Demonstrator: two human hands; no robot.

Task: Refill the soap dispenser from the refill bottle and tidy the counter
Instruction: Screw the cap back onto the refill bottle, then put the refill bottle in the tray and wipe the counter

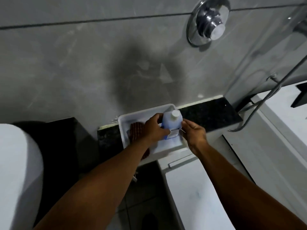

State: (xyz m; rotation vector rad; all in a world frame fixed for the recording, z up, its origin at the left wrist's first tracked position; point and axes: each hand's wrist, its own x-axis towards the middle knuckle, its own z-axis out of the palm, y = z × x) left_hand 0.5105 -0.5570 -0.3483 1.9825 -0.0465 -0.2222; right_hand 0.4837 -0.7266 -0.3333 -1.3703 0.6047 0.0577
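Note:
A pale blue refill bottle [171,124] with a white cap stands upright inside a white rectangular tray [141,113] on the dark granite counter [211,113]. My left hand [153,128] grips the bottle's left side. My right hand [196,135] is just right of the bottle, its fingertips at the bottle's edge and fingers loosely apart. A reddish-brown cloth [136,129] lies in the tray under my left hand. No soap dispenser is visible.
A white toilet [16,171] sits at the left, with a chrome flush valve [209,20] on the grey tiled wall. A white cabinet [196,193] stands below the counter, and a metal hose [265,97] hangs at the right.

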